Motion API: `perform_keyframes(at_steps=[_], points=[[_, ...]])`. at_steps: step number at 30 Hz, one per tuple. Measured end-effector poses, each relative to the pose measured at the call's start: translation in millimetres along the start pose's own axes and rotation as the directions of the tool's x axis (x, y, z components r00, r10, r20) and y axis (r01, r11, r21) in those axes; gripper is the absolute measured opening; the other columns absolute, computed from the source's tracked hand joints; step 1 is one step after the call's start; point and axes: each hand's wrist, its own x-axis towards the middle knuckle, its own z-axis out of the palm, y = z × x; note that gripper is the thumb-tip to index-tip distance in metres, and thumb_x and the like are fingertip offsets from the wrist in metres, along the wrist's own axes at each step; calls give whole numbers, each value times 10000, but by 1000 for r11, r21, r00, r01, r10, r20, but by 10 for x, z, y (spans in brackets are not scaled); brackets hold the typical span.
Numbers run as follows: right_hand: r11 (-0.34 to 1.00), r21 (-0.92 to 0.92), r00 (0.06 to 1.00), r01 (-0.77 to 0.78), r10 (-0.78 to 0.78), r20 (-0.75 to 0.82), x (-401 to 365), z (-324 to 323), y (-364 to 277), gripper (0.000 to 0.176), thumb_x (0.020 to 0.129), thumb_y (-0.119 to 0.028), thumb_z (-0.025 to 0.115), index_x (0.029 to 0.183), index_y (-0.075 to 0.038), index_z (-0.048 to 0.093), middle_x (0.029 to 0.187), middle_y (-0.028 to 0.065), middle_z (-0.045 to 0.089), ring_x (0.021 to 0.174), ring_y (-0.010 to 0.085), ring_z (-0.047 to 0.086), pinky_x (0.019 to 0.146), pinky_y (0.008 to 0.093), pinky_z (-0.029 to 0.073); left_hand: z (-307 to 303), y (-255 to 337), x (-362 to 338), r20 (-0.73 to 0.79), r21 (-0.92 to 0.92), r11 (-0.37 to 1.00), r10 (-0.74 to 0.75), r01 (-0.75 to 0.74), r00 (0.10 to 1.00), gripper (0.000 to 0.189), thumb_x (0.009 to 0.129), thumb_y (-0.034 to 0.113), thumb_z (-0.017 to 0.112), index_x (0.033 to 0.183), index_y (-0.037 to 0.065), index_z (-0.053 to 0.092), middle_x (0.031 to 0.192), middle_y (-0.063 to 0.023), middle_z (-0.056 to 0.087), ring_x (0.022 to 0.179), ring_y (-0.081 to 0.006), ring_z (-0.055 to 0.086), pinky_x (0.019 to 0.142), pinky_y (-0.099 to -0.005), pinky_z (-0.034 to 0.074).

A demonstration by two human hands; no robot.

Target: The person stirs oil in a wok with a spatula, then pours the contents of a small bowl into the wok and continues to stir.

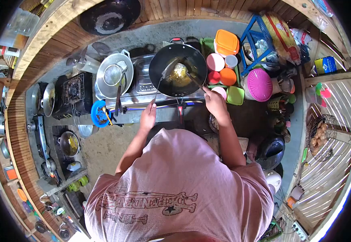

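Holding one utensil apiece, the left hand and right hand reach to a black wok on a silver stove, as I watch remotely through the head camera. I see the left fingers curled closed around a thin-handled utensil, its broad end inside the wok at left. The right fingers are wrapped around a dark-handled utensil, its far end beside a pale, shiny lump near the wok's middle; I cannot tell exactly how each finger lies. Left of the stove, a strainer rests in a silver pot, near a blue bowl. Lidded containers, including an orange one, stand at right.
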Motion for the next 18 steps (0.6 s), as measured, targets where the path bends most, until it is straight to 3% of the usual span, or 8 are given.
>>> perform_keyframes(at_steps=[2,6,8,9,12,14,15,18], points=[[1000,10,1000,10,-10,16,-24,-66,3,344,963,-134,590,1285,-68,693,1016,246,720,945,421,691,833,521,542,-26,92,-72,14,-72,996,-50,51,999,516,1089,400,461,1487,83,544,701,-117,561,677,-224,575,688,-394,481],[993,-115,997,34,-42,-69,-23,-122,69,359,953,-139,592,1293,-85,695,992,223,714,913,406,696,811,513,552,-89,96,-92,-54,-63,998,18,-22,998,515,1093,359,468,1499,47,528,697,-23,509,628,-120,499,589,-328,433],[979,-204,992,28,-52,-114,4,-102,132,390,946,-150,600,1325,-108,680,984,200,700,900,396,697,803,514,560,-91,-30,19,-56,-65,998,-6,2,998,514,1091,381,451,1496,74,532,966,-222,717,906,-315,706,847,-400,519],[978,-207,992,28,-53,-116,11,-100,131,390,946,-150,600,1325,-108,680,984,200,700,900,396,697,803,514,560,-111,-30,53,-56,-67,998,-4,0,998,514,1091,381,451,1496,74,532,966,-222,717,906,-315,706,847,-400,519],[970,-244,989,6,-42,-143,31,-76,123,411,950,-163,605,1354,-110,659,996,202,702,916,397,698,803,516,562,-150,-35,115,-24,-58,997,-60,58,998,527,1096,384,433,1499,58,522,1205,-277,697,1135,-366,691,982,-405,498],[960,-278,989,-15,-26,-144,38,-40,144,422,955,-171,604,1370,-109,646,996,204,703,910,400,701,799,519,563,-157,-49,133,-114,-23,991,128,-132,985,536,1098,388,421,1502,48,514,1305,-289,655,1247,-390,639,1050,-413,470],[960,-279,989,-15,-26,-145,37,-36,141,422,955,-171,604,1370,-109,646,996,204,703,910,400,701,799,519,563,-174,-40,141,-114,-23,991,129,-133,985,536,1098,388,421,1502,48,514,1305,-289,655,1247,-390,639,1050,-413,470],[958,-287,988,-17,-27,-149,18,-19,130,416,961,-169,596,1369,-101,643,999,205,705,907,398,702,797,518,564,-215,-51,148,-38,-66,998,-17,14,999,535,1097,391,416,1502,55,514,1370,-294,613,1312,-410,587,1093,-424,442]])
